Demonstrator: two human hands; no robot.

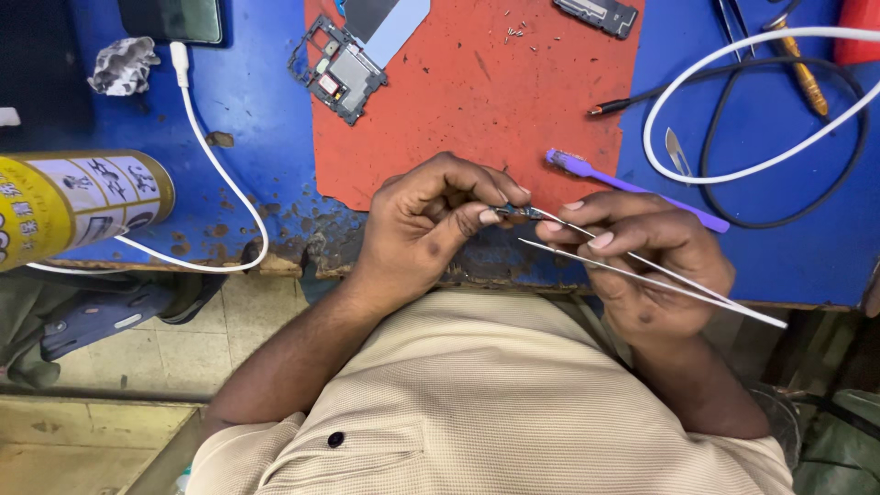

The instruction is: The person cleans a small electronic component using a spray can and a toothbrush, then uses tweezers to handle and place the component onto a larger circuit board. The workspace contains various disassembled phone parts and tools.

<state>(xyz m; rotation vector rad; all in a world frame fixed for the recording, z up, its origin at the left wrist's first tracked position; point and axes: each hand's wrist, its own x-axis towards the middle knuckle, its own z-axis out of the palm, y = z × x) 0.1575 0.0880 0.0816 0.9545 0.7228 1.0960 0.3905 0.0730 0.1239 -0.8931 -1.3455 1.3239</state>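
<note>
The left hand (431, 220) pinches a small dark part (515, 212) over the near tabletop (247, 101) edge; right hand (642, 257) fingers hold tweezers (642, 266) on it. A slip may drop it to the floor

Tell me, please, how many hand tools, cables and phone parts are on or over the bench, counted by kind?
Tweezers: 2, in the right hand and at the top edge
Purple pry tool: 1
Scalpel blade: 1
Cables: 3, white charger, white loop, black
Phone parts: 3, frame, dark piece, small part in the left hand
Total: 10
</note>
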